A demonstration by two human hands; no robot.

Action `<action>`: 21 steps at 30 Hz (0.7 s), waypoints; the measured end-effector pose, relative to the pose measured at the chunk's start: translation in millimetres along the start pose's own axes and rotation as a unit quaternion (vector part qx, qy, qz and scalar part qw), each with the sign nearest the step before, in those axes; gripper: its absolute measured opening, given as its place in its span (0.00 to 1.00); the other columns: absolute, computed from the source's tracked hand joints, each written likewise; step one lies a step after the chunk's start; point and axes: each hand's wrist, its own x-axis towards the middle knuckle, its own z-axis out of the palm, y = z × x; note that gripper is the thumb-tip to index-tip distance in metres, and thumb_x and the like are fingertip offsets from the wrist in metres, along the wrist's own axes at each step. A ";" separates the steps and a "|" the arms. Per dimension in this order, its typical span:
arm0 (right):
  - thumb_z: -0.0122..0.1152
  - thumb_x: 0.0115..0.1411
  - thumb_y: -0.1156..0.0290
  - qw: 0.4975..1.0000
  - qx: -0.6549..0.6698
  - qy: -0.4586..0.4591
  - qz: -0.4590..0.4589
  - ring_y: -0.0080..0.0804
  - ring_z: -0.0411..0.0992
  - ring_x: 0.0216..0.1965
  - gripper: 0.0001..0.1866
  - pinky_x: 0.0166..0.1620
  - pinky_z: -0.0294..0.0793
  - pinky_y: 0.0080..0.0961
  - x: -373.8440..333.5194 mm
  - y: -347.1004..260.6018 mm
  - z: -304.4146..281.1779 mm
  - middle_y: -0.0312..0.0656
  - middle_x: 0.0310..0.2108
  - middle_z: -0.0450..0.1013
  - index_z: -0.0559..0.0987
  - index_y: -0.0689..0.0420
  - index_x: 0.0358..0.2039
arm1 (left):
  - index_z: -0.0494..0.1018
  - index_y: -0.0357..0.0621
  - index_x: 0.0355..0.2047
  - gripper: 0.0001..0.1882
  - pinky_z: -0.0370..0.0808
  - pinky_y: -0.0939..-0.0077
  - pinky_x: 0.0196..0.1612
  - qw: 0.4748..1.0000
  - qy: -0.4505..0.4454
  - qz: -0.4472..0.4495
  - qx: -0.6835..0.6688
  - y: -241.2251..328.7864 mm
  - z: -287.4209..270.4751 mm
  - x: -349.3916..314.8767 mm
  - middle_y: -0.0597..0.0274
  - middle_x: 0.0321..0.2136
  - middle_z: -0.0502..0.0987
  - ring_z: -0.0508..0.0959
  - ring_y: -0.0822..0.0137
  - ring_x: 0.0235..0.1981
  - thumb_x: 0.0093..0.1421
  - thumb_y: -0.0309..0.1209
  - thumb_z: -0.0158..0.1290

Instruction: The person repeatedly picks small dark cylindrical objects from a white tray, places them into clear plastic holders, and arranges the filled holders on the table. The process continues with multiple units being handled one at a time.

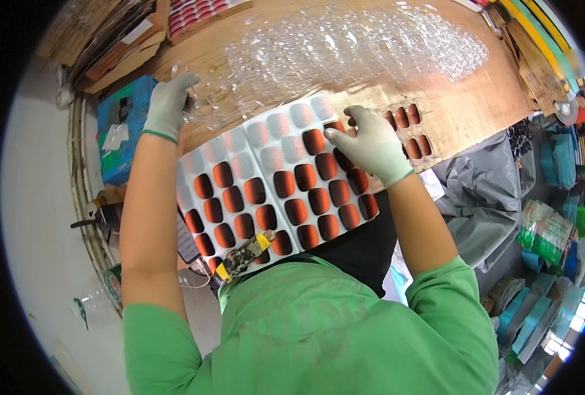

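A white sheet (pixel 265 227) with rows of rounded dark-to-orange gradient pieces lies tilted across the near edge of the table; its upper rows show bare pale grey patches. My right hand (pixel 374 145), in a pale glove, is over the sheet's upper right corner, thumb and fingers bent together; what they pinch is too small to make out. At the far left, my gloved left hand (pixel 170 105) has its fingers curled round a clear plastic piece (pixel 203 108). A yellow and black patterned tool (pixel 245 257) rests near the sheet's lower edge.
Clear plastic pieces (pixel 358 43) lie heaped across the back of the wooden table (pixel 496 99). Several gradient pieces (pixel 408 117) sit right of my right hand. A blue box (pixel 124 125) stands left, cardboard (pixel 118 49) behind it. Grey sheeting (pixel 480 191) hangs at the right.
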 end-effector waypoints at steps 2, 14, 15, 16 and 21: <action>0.63 0.56 0.51 0.994 -0.034 -0.098 0.032 0.56 0.78 0.44 0.29 0.50 0.76 0.43 14.6 4.3 1.9 0.61 0.37 0.79 0.80 0.67 0.43 | 0.78 0.40 0.31 0.06 0.62 0.78 0.18 0.999 0.021 -0.004 -0.048 8.2 -7.6 -17.5 0.68 0.17 0.70 0.66 0.74 0.13 0.60 0.30 0.59; 0.61 0.63 0.75 0.959 0.211 0.115 -0.149 0.34 0.77 0.27 0.09 0.35 0.76 0.26 -77.9 -48.5 -9.8 0.47 0.30 0.79 0.78 0.61 0.43 | 0.71 0.35 0.47 0.13 0.73 0.80 0.34 0.975 -0.049 0.215 -0.022 2.1 -40.7 -301.2 0.61 0.34 0.76 0.75 0.75 0.31 0.68 0.31 0.53; 0.59 0.63 0.76 0.924 0.356 0.075 -0.122 0.35 0.78 0.28 0.14 0.34 0.78 0.28 -99.1 -63.2 -4.0 0.48 0.33 0.78 0.75 0.60 0.50 | 0.70 0.34 0.48 0.13 0.75 0.77 0.35 0.968 -0.076 0.237 -0.008 -10.1 -36.5 -303.6 0.58 0.36 0.78 0.77 0.72 0.32 0.69 0.31 0.51; 0.57 0.64 0.77 0.866 0.491 0.029 -0.092 0.37 0.78 0.28 0.20 0.34 0.79 0.29 -118.8 -77.9 2.3 0.50 0.35 0.77 0.72 0.59 0.57 | 0.69 0.33 0.49 0.14 0.77 0.74 0.37 0.960 -0.096 0.261 0.029 -20.7 -30.7 -303.5 0.55 0.37 0.79 0.79 0.69 0.34 0.70 0.32 0.50; 0.54 0.63 0.85 0.706 0.698 -0.082 -0.084 0.33 0.79 0.37 0.24 0.37 0.81 0.30 -161.9 -116.5 16.2 0.51 0.41 0.77 0.70 0.61 0.60 | 0.66 0.30 0.51 0.15 0.79 0.69 0.44 0.936 -0.234 0.248 0.082 -11.4 -12.5 -314.3 0.47 0.38 0.80 0.83 0.62 0.41 0.73 0.31 0.45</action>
